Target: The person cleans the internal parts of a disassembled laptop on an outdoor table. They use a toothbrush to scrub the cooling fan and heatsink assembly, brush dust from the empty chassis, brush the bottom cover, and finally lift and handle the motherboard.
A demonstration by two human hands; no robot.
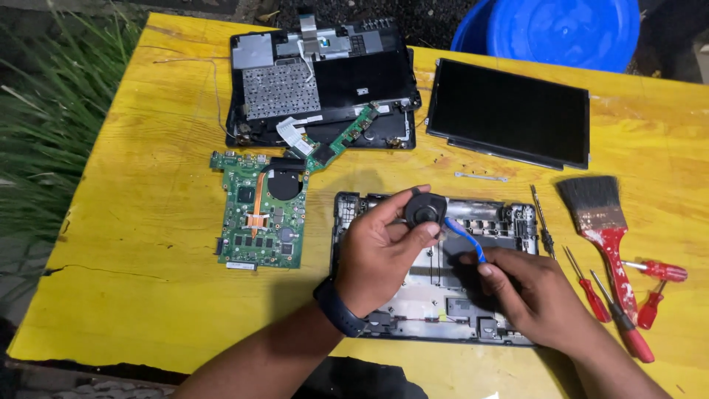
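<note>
My left hand (380,251) holds a small round black fan (425,211) between thumb and fingers, above an opened laptop bottom case (517,222). A blue cable (467,238) runs from the fan down to my right hand (528,292), which pinches its lower end over the case. A dark band sits on my left wrist.
On the yellow table (148,251) lie a green motherboard (262,218), a dismantled laptop top case (317,81), a loose black screen panel (509,111), a red-handled paintbrush (602,222), several red screwdrivers (628,295) and a slim dark screwdriver (541,222). A blue tub (561,29) stands behind; grass grows on the left.
</note>
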